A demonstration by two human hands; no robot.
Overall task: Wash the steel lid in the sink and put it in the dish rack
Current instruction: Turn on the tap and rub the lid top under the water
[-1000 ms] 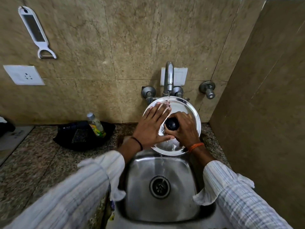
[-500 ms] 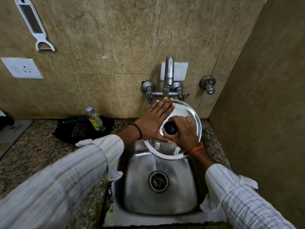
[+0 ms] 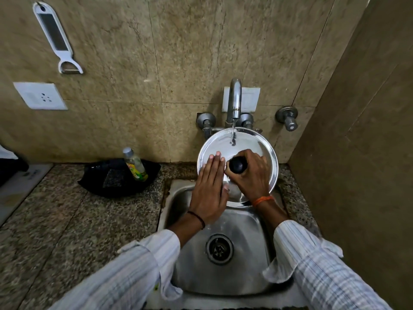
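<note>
The round steel lid [image 3: 248, 142] is held tilted over the back of the steel sink [image 3: 194, 271], right under the tap [image 3: 234, 101]. A thin stream of water lands on its upper part. My right hand [image 3: 250, 175] grips the lid's black knob [image 3: 237, 165]. My left hand [image 3: 209, 186] lies flat on the lid's left side, fingers straight and together, palm pressed to the steel. No dish rack is in view.
A black tray [image 3: 116, 180] with a small bottle of green liquid [image 3: 135, 164] sits on the granite counter to the left of the sink. A side wall stands close on the right. A peeler [image 3: 57, 39] hangs on the back wall above a socket [image 3: 40, 96].
My left hand has slid down and left across the lid, from its upper middle to its left edge. My right hand has kept its hold on the knob. The lid stays under the tap.
</note>
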